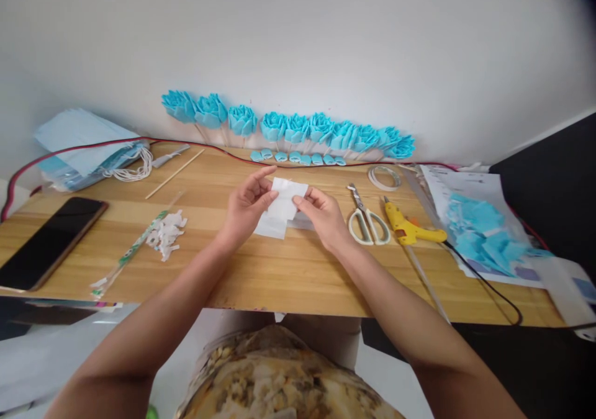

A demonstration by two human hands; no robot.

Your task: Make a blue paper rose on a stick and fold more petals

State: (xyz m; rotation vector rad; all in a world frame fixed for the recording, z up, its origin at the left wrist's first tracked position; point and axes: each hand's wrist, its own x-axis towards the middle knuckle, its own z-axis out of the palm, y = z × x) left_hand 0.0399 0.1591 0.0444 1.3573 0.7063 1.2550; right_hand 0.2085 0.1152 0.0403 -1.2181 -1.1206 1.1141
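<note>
Both hands hold a small white sheet of thin fabric or paper (282, 210) just above the wooden table (261, 270). My left hand (246, 207) pinches its left edge with thumb and fingers, the index finger stretched out. My right hand (323, 216) pinches the right edge. A second pale piece (303, 221) lies on the table under my right hand. A row of blue fabric roses on sticks (288, 126) leans against the wall behind, with several small blue rolled pieces (298, 157) in front of them.
Scissors (367, 219), a yellow glue gun (410, 226) with its black cord, and a tape ring (384, 177) lie to the right. Blue cut pieces (487, 233) sit on paper far right. A phone (49, 239), white scraps (165, 233), sticks and face masks (88, 146) lie left.
</note>
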